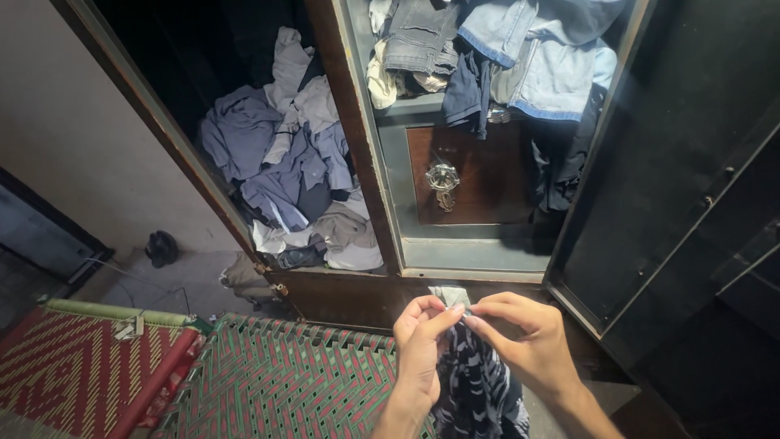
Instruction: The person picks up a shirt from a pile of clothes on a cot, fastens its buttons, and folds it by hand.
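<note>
My left hand [420, 341] and my right hand [526, 337] meet low in the view, both pinching the top edge of a dark patterned garment [475, 390] with white streaks. The cloth hangs down between my wrists. A pale grey band of it [449, 296] sticks up above my fingertips. Straight ahead stands an open wooden wardrobe [357, 130], its frame just beyond my hands.
A messy heap of blue and grey clothes [288, 171] fills the wardrobe's left compartment. Jeans and a light denim jacket [536, 57] pile on the shelf above a locker with a metal handle [443, 177]. A woven cot [276, 382] lies at the lower left. The dark door [691, 162] hangs open right.
</note>
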